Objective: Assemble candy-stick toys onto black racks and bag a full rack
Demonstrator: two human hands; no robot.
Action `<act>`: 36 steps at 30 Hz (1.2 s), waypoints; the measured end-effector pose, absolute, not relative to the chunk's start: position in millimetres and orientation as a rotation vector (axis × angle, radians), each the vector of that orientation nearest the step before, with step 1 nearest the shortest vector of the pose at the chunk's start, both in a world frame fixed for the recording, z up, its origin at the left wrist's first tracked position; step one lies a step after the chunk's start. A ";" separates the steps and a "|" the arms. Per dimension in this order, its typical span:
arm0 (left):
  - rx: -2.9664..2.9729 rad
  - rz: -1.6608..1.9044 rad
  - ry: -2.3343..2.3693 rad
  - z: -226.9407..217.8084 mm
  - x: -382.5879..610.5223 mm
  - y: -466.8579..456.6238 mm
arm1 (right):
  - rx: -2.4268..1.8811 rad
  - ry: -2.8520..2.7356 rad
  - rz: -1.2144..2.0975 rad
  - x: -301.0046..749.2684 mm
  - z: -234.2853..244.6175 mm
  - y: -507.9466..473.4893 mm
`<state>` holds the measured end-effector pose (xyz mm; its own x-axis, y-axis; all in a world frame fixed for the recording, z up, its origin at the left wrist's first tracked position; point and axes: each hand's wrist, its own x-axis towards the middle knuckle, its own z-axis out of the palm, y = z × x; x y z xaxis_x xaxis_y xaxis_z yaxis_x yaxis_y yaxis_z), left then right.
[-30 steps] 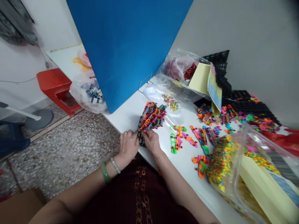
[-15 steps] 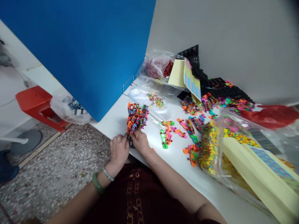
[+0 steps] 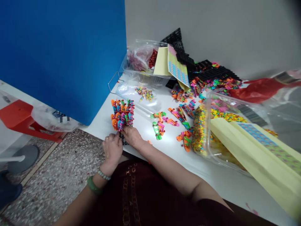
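Rows of small, brightly coloured toy skateboards (image 3: 122, 114), wheels showing, stand in a black grid rack (image 3: 124, 139) near the table's front edge. My left hand (image 3: 113, 149), with a ring, a beaded bracelet and a green bangle on that arm, is closed at the rack's left edge. From the right, my right hand (image 3: 131, 136) reaches in with its fingers pinched at the lowest row of skateboards; its fingertips are partly hidden. Loose toy skateboards (image 3: 158, 130) lie to the right on the white table.
Beads fill a clear tub (image 3: 199, 135) on the right, with a yellow card strip (image 3: 249, 157) across it. Behind are another clear tub (image 3: 145, 77), black racks (image 3: 211, 70) and a red bag (image 3: 261, 90). A blue panel (image 3: 61, 56) stands left; small pieces (image 3: 144, 93) lie on plastic.
The whole view has shifted, so the table's things appear further left and slightly higher. Both hands remain at the rack, the right one still at the lowest row of skateboards.
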<state>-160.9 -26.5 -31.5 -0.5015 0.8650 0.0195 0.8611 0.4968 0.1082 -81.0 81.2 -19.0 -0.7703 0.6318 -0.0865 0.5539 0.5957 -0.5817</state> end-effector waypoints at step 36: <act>2.532 0.236 1.531 -40.2 -122.0 22.3 | -1.610 -2.321 0.536 -6.2 6.9 204.8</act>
